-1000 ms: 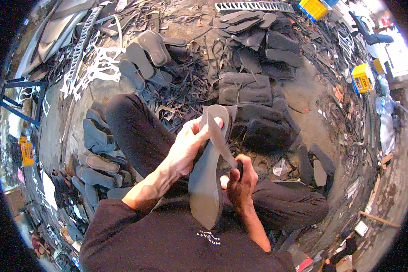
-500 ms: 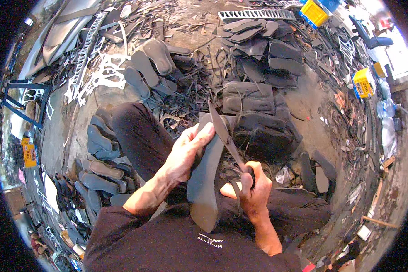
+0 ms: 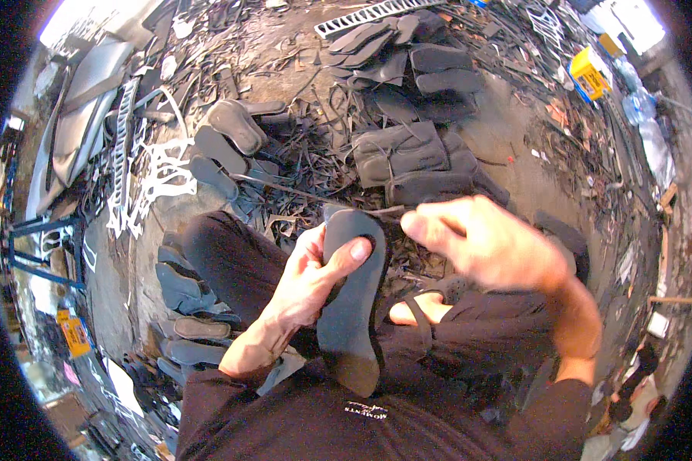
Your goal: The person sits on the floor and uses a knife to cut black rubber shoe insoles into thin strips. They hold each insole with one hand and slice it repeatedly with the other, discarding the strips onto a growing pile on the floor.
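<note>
My left hand (image 3: 304, 273) is closed round a long dark-grey shoe sole (image 3: 347, 326), its thumb pressed on the upper face. The sole stands lengthwise over my lap, its lower end against my shirt. Beyond its far end, my right hand (image 3: 504, 246) is raised to the right and closed, smeared by motion. It grips a knife (image 3: 386, 212) that shows thin, nearly edge-on, and points left across the sole's tip. Whether the blade touches the sole I cannot tell. A dark strip (image 3: 420, 326) hangs by my bare foot (image 3: 407, 311).
Tied bundles of dark soles (image 3: 400, 154) lie ahead, with more stacked soles (image 3: 446, 69) behind. Loose soles (image 3: 234, 127) sit ahead left and beside my left knee (image 3: 223, 242). Thin offcuts (image 3: 307, 165) and white cut-out sheet scraps (image 3: 158, 173) litter the floor. A yellow box (image 3: 590, 73) stands far right.
My right hand has swung up and right with the knife, whose blade has turned from pointing away to pointing left. My left thumb lies lower on the sole. The whole view has shifted.
</note>
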A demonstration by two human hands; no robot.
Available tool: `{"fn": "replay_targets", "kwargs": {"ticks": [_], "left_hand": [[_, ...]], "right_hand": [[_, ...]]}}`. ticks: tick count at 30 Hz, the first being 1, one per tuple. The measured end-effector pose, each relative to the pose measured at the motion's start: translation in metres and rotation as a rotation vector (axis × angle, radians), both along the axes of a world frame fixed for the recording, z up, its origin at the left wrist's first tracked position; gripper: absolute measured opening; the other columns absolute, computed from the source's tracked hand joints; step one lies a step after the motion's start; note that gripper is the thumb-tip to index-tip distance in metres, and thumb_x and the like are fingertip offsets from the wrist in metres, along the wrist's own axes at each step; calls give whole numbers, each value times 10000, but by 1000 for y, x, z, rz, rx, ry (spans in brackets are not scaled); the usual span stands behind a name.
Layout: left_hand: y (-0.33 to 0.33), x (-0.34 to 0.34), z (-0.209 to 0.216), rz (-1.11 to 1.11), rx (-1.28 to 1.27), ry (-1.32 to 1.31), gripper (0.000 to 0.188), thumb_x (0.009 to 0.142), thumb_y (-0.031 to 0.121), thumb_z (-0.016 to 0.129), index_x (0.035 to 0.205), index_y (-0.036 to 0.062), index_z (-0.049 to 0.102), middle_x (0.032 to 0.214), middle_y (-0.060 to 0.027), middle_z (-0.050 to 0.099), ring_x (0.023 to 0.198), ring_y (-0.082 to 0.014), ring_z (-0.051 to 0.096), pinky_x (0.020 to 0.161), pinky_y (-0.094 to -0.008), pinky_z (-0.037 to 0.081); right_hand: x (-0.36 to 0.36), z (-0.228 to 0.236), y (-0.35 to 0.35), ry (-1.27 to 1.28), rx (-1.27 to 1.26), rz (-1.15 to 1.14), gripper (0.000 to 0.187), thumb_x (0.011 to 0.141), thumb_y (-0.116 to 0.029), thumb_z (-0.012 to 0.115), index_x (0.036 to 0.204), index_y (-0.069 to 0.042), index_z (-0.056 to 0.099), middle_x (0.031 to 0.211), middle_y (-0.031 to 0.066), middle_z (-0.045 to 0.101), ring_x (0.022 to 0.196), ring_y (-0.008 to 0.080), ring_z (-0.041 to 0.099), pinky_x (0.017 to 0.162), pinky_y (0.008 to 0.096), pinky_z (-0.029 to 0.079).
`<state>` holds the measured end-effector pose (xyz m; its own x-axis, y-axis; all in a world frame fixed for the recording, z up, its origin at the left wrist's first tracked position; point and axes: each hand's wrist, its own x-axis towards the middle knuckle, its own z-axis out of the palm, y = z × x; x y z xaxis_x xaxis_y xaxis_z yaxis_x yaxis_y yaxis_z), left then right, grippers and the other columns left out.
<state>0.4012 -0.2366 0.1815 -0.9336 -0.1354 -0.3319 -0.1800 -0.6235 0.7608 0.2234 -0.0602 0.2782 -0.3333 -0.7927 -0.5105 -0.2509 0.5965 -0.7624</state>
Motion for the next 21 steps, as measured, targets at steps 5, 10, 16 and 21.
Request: {"fn": "replay_targets", "kwargs": {"ticks": [5,10,16,21], "left_hand": [[17,-13,14,-105,-205,129,355,1013,265,792,1266,37,691,1087,7,736,943,-85,646,862,-288,538],[-33,-8,-14,1046,-397,-25,255,1002,303,791,990,75,679,1012,-13,696,900,-109,633,808,-325,540],[-26,15,-58,760,-171,-233,225,1029,247,729,1196,96,724,1113,-13,733,954,-137,689,739,-306,555],[5,-4,-31,910,88,-106,229,1004,349,788,1050,154,678,915,64,667,695,-35,533,566,-228,397]], "right_hand": [[-37,-37,-39,129,-17,281,764,1115,-673,368,1107,17,695,897,89,700,823,217,610,789,411,499],[-36,-62,-4,-331,-236,-355,740,1067,-777,333,927,-100,596,590,-47,458,447,42,398,438,226,343],[57,-147,-20,-77,-447,-562,570,1140,-585,400,947,-81,583,630,-29,470,530,62,438,490,260,352],[127,-162,-32,448,-615,-505,378,1132,-386,480,1094,-28,595,745,121,530,593,214,513,564,393,420]]}}
